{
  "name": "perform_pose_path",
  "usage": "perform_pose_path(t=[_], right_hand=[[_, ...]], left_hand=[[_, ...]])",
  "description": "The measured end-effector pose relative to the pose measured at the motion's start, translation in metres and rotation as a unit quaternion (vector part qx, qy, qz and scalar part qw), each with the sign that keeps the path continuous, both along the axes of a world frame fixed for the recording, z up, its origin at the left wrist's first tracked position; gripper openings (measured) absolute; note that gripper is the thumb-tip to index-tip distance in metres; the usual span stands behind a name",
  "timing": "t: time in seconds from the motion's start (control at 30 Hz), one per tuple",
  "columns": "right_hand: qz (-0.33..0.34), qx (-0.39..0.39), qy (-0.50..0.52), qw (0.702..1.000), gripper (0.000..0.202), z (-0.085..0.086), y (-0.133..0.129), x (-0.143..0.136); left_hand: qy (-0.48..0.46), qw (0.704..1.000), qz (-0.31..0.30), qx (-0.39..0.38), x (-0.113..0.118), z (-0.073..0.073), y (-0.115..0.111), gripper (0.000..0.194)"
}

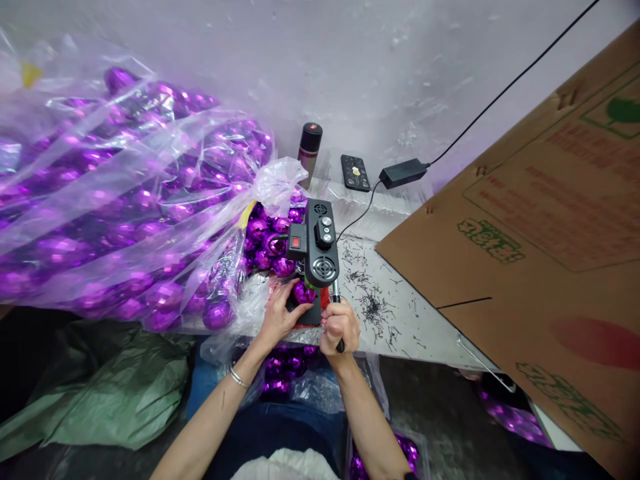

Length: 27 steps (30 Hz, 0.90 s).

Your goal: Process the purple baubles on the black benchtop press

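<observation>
Under the machine [323, 247], the purple ball [305, 291] was held by the partly curled left hand [280, 312], the lever [336, 289] by the closed right hand [342, 325]; the ball, presumably light and slippery, was best gripped at its sides.

I've got a shiny purple ball [305, 292], mirror-faceted. Machine [317, 252]: black, round slotted grilles [325, 268], red switch [296, 242], silver buttons [327, 230]. Lever [336, 288]: silver shaft, black grip. Bag [150, 157] reads clear to me, yellow strip [247, 215]. Carton [530, 270] brown; green print, faded red lettering, red oval. Sack [130, 400] dull green. Bench [425, 327] pale, speckled with black clippings [373, 305]. Bottle [311, 143]: black cap, dark-red band.
</observation>
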State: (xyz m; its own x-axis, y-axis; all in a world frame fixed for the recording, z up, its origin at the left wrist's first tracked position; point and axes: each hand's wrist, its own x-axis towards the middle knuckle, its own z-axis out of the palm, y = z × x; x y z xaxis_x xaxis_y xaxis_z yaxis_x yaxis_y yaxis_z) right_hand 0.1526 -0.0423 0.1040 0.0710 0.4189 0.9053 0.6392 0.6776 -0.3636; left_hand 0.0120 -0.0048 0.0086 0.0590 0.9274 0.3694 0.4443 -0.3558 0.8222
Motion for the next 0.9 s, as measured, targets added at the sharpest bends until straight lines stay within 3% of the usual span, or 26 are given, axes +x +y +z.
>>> perform_pose_path(t=[0.3,0.53,0.63,0.73,0.83,0.9], right_hand=[[-0.003,0.012,0.008,1.0,0.036,-0.01,0.004,0.0],[0.03,0.025,-0.028,0.999,0.034,-0.019,0.007,0.002],[0.036,0.013,-0.005,0.999,0.033,-0.002,0.004,0.001],[0.034,-0.063,0.059,0.996,0.033,0.033,-0.002,0.001],[0.035,-0.127,0.088,0.987,0.036,0.066,-0.004,0.0],[0.034,-0.129,0.098,0.986,0.038,0.075,-0.004,-0.002]], left_hand=[[-0.022,1.0,-0.011,-0.003,0.001,-0.002,0.003,0.057],[-0.019,1.0,-0.011,-0.012,0.002,-0.002,0.004,0.056],[-0.016,1.0,-0.011,-0.019,0.003,0.002,0.005,0.055],[-0.017,1.0,-0.006,-0.024,0.001,0.004,0.001,0.056],[-0.012,1.0,0.008,-0.019,-0.005,-0.001,-0.018,0.057],[0.003,1.0,0.01,-0.008,-0.013,-0.006,-0.037,0.062]])
